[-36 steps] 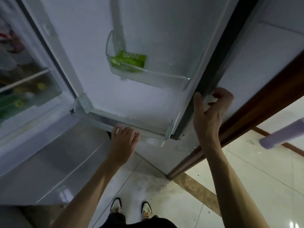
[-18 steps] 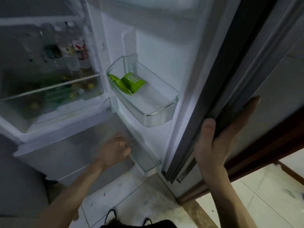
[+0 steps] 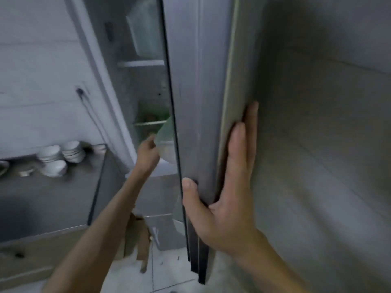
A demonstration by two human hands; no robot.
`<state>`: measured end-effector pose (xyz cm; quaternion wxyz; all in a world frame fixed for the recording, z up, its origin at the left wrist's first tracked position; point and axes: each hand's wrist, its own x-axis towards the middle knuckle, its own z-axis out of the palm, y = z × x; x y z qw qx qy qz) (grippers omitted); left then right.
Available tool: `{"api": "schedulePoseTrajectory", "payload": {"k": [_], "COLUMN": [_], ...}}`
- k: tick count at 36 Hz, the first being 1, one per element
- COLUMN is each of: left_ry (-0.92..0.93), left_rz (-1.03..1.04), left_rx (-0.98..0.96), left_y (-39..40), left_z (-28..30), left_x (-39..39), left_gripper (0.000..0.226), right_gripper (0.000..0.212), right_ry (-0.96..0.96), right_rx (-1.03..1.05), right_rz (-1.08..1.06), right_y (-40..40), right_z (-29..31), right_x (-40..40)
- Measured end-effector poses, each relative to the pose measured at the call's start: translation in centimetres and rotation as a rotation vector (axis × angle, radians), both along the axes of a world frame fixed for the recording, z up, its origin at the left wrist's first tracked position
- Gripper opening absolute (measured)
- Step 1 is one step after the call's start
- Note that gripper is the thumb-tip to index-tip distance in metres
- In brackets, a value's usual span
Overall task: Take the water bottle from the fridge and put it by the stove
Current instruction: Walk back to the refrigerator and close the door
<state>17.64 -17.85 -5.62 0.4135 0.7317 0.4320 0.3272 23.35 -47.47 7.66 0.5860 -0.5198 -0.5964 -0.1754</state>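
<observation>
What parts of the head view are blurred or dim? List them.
Head view: the light is dim and grey throughout; the left hand and the pale green container it reaches are smeared by motion; the fridge shelves are soft; the stacked bowls are blurry; the right hand on the fridge door is sharpest; straight edges bow from the wide lens.
</observation>
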Motion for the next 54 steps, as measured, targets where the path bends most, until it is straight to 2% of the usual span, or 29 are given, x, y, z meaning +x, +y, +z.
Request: {"api": "schedulePoseTrajectory", "payload": {"k": [4,6,10,13,18,23,31,34,42,46,50,52,54], "left_ry": [-0.304,-0.439,-0.529,-0.522,-0.419,-0.431,-0.551,-0.564,-0.621,-0.628,-0.659,-0.629,-0.63], "left_rz": [0.186,0.24,0.208,0.135,0.004,-0.135,-0.286,-0.328,-0.418,-0.381,-0.35,-0.376,-0.368], "left_rx": [0.051,0.025,-0.13,-0.192,-0.185,-0.325,-0.546,-0.531,-0.56,-0.583,-0.57,-0.585,-0.598], "left_y": [2.7,4.8,9.6,13.2,18.1,21.0,23.9,24.4,25.0,25.2,25.7,22.5,22.5], "left_z": [5.5,7.4,10.4,12.0,13.1,12.7,12.4,12.5,11.4,10.8,10.3,11.1,10.8], "left_x": [-4.2,-6.3,-9.3,-10.2,-9.4,-7.9,-8.5,-9.1,-10.0,-10.3,-10.7,-9.6,-9.5], "left_gripper": [0.012,0.033,0.065,0.076,0.073,0.084,0.074,0.069,0.069,0.067,0.067,0.066,0.066], "right_gripper": [0.112,0.113,0.112,0.113,0.114,0.092,0.086,0.091,0.085,0.077,0.082,0.082,0.084], "right_ry": [-0.108,-0.164,-0.227,-0.236,-0.287,-0.31,-0.272,-0.264,-0.235,-0.2,-0.21,-0.168,-0.195], "right_rx": [0.004,-0.003,-0.019,-0.007,0.036,0.021,-0.014,-0.033,-0.135,-0.149,-0.113,-0.144,-0.177], "right_rz": [-0.1,-0.153,-0.175,-0.234,-0.371,-0.5,-0.617,-0.656,-0.745,-0.78,-0.776,-0.79,-0.771], "right_y": [5.2,7.6,12.7,16.5,23.2,30.2,40.0,42.8,47.4,49.2,50.2,47.3,47.4], "right_z": [-0.1,-0.3,-0.5,-0.8,-0.7,-1.2,-1.7,-1.7,-1.4,-1.0,-1.2,-0.8,-1.0], "right_x": [-3.5,-4.6,-6.5,-7.9,-10.0,-11.1,-10.9,-10.7,-10.0,-10.2,-10.9,-9.5,-9.4]}}
